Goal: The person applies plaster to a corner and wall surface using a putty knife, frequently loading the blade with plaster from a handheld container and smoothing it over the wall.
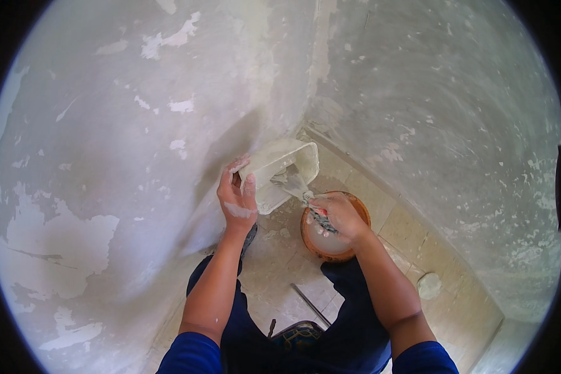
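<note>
My left hand (238,196), smeared with white plaster, grips the left end of a white rectangular plastic tub (308,149), which is tilted on its side with its opening turned toward the lower right. My right hand (340,215) is closed on the handle of a plaster-coated scraper (296,186), whose wide blade is inside the tub. Below my right hand stands an orange bowl (360,212) of milky liquid on the tiled floor, partly hidden by that hand.
Patchy plastered walls (106,124) meet in a corner just beyond the tub. A pale round object (429,285) lies on the tiles (393,230) at the right. A metal bar (310,304) and a dark patterned item (296,336) are low between my legs.
</note>
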Demonstrator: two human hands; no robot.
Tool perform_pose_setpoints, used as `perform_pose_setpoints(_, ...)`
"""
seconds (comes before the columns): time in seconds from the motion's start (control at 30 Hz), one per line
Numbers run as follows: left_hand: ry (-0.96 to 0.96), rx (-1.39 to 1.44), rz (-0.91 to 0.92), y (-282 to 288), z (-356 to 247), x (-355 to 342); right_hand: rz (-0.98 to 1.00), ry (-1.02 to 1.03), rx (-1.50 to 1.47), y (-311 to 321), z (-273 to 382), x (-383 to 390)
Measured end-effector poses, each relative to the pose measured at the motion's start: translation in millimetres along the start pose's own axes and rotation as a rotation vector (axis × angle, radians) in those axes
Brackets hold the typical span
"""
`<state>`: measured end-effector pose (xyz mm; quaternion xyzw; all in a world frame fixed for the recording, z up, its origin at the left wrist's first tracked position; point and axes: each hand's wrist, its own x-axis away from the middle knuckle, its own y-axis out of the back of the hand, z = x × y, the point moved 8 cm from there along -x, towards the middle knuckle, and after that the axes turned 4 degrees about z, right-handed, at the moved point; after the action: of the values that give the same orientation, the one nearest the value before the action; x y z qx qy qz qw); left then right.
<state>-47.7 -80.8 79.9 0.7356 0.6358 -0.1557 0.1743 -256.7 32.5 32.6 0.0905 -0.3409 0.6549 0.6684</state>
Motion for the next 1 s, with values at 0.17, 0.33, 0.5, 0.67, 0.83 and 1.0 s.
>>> perform_pose_setpoints(0.17,-0.063,-0.07,0.047,-0.4,-4.9,1.4,0.005,0.029,0.012,-7.4,3.6,3.1)
perform_pose_setpoints(0.33,-0.04,-0.141,0.085,-3.3,-10.6,-0.1,0.011,0.036,0.027,-7.2,5.2,5.2)
perform_pose_setpoints(0.5,0.248,-0.025,0.005,10.3,23.7,1.0,0.017,0.118,-0.063,-2.9,13.6,0.5)
perform_pose_setpoints(0.67,0.69,0.16,-0.161,30.8,69.8,16.2,0.075,0.185,-0.044,5.3,19.5,-2.2)
perform_pose_setpoints(0.83,0.918,0.406,-0.26,32.5,83.7,38.7,0.102,0.262,-0.102,3.7,20.7,-6.1)
perform_pose_setpoints(1.0,1.009,0.387,-0.263,46.7,93.6,54.8,-0.054,0.228,-0.107,0.4,33.8,-26.1)
